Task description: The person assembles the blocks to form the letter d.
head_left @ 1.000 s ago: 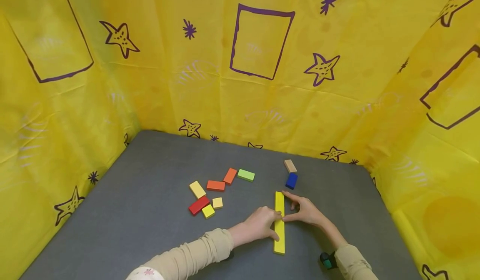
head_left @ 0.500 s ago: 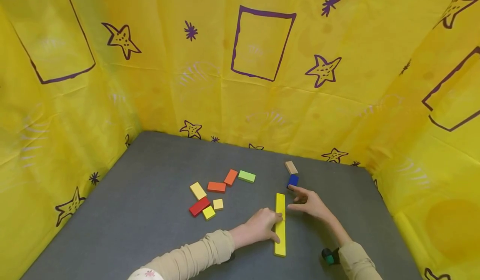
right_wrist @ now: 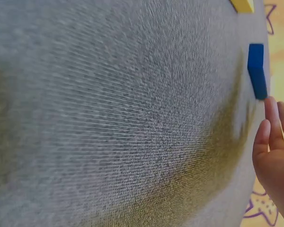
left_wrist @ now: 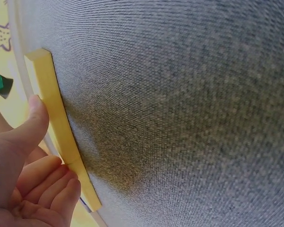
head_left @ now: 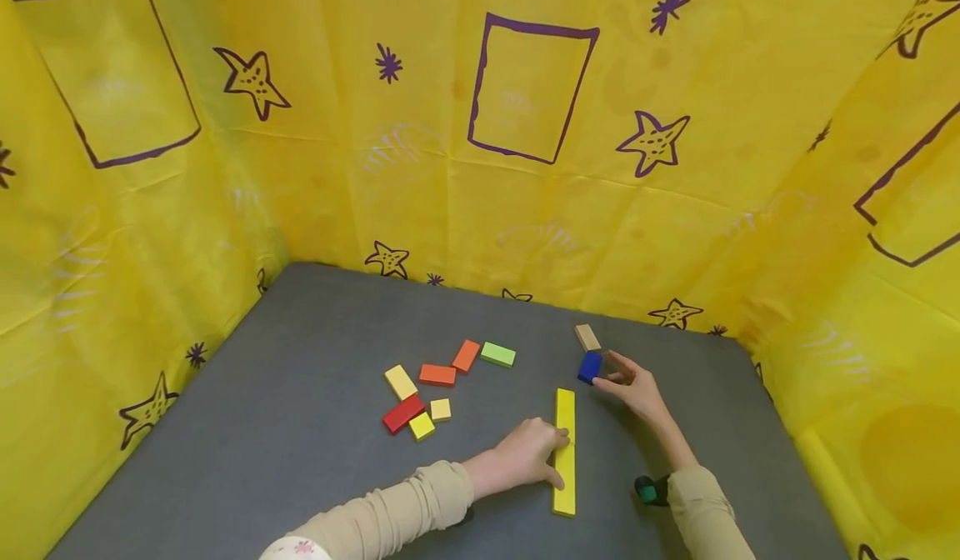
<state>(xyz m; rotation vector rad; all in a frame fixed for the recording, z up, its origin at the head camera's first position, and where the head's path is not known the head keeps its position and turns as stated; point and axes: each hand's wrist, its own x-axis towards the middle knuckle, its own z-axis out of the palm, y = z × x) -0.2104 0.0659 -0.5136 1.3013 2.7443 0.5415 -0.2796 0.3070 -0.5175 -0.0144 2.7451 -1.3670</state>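
Note:
In the head view my left hand (head_left: 523,458) holds the near part of a long yellow bar lying on the grey surface; a seam shows that it is two yellow blocks (head_left: 565,487) end to end. Its thumb is against the bar's side, as the left wrist view shows, with the other fingers bent at the seam. Farther off, my right hand (head_left: 639,389) is at a blue block (head_left: 590,367), thumb at its near corner and forefinger by its right side. In the right wrist view straight fingers (right_wrist: 272,111) meet one end of the blue block.
A tan block (head_left: 588,337) lies just behind the blue one. To the left are a green block (head_left: 498,354), two orange blocks (head_left: 437,375), a red block (head_left: 404,414) and several yellow and cream pieces (head_left: 440,410). Yellow printed cloth (head_left: 450,193) walls the surface.
My right hand has gone from the yellow bar's far part to the blue block. The left hand has stayed on the bar. The blocks appear to lie as before.

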